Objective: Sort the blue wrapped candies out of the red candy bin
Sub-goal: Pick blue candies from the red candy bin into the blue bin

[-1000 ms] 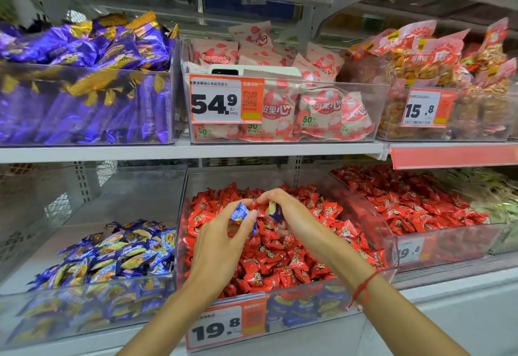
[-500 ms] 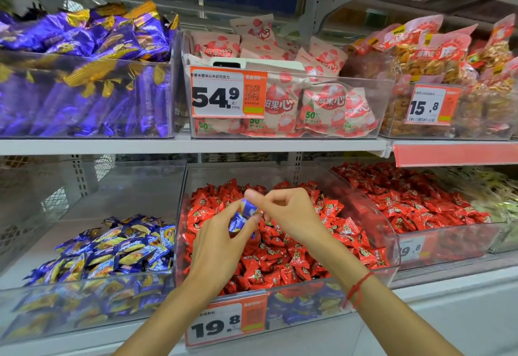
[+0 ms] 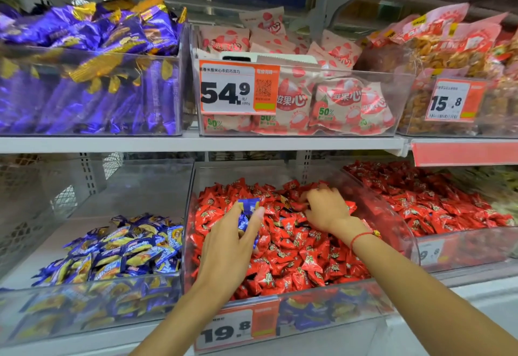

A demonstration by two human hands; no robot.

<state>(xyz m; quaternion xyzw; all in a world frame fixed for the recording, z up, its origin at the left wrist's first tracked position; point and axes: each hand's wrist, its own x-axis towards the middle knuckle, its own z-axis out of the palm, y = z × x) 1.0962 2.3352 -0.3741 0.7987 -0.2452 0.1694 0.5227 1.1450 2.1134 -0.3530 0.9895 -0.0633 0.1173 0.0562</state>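
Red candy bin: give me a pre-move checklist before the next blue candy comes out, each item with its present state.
1. Left hand holds the collected blue candies firmly: ok.
2. Right hand is down on the red candies in the red candy bin: ok.
3. Right hand fingers have a blue candy: cannot tell.
4. Blue candy bin to the left has room: ok.
5. No blue candies left under the red pile: cannot tell.

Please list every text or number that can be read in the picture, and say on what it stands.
"54.9": price tag on the pink snack bin.
"15.8": price tag on the upper right bin.
"19.8": price tag on the red candy bin.
"50%": pink snack bags.
Small print and candy wrappers: too blurred.
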